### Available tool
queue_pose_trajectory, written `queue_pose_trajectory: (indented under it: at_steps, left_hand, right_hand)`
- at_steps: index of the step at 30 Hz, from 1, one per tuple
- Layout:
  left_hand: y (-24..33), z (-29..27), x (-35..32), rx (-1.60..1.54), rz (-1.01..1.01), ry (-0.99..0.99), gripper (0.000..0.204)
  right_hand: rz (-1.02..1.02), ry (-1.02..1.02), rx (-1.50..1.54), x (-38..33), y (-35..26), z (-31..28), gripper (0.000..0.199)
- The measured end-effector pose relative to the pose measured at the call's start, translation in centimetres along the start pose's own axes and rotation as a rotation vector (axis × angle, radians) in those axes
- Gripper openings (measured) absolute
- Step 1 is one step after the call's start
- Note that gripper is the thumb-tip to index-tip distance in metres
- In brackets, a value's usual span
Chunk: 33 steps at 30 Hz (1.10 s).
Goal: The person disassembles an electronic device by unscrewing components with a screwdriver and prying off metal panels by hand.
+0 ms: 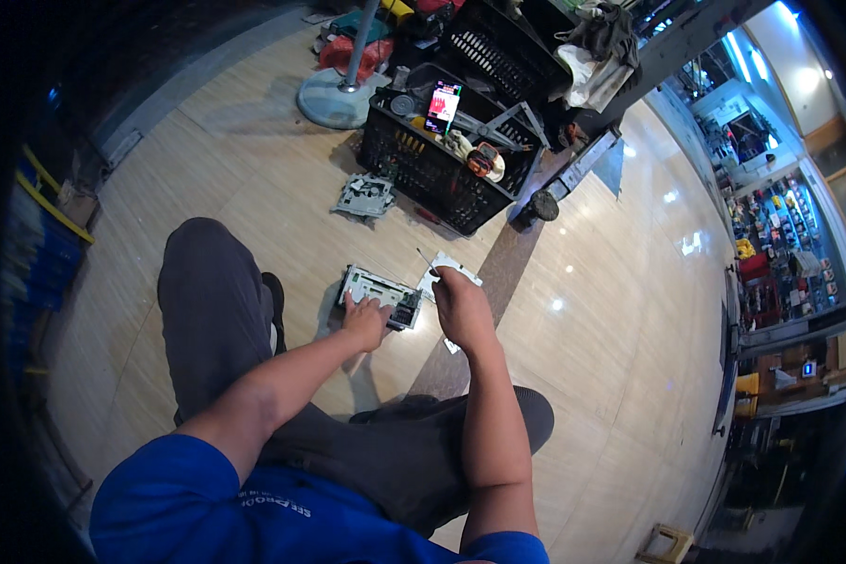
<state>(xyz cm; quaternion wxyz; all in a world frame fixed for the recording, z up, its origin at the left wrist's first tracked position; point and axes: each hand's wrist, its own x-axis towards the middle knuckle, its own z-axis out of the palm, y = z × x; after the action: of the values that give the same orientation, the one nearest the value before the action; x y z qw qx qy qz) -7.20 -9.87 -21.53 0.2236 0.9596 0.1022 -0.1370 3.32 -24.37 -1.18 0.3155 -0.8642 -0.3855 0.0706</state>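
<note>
Below, the left hand [367, 321] rests, fingers spread, on a boxy silver-and-black metal device [378, 287] on the glossy beige tiled floor [611, 376]; the right hand [459, 303] grips a slim metal-shafted tool [425, 258] over a flat pale plate [453, 261] beside it.

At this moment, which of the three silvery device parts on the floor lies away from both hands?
The mechanism beside the front black crate; the boxy unit is under the left hand, the flat plate by the right hand.
</note>
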Motion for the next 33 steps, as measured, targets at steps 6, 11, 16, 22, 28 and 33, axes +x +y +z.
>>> queue_pose_trajectory:
  at_steps: [6,11,16,22,28,33]
  left_hand:
    - [0.03,0.16,0.15,0.047,-0.021,-0.015,0.054]
    - [0.14,-0.14,-0.04,0.003,-0.016,-0.010,0.048]
    - [0.38,-0.19,-0.19,-0.029,-0.007,0.026,0.044]
    - [0.64,-0.20,-0.29,-0.036,0.017,0.075,0.050]
    - [0.44,-0.33,-0.46,0.001,0.034,-0.024,0.054]
    - [0.25,-0.15,-0.44,-0.008,0.056,-0.012,0.056]
  right_hand:
    - [-0.016,0.002,0.003,0.08,0.02,0.10,0.022]
    - [0.008,-0.001,0.005,-0.05,0.13,0.18,0.023]
    - [-0.021,-0.025,-0.026,-0.09,0.35,0.19,0.023]
    - [-0.032,-0.013,-0.011,-0.11,0.48,0.18,0.023]
    - [0.028,-0.029,-0.004,-0.10,-0.07,0.05,0.023]
    - [0.035,-0.044,-0.012,-0.17,-0.05,0.14,0.023]
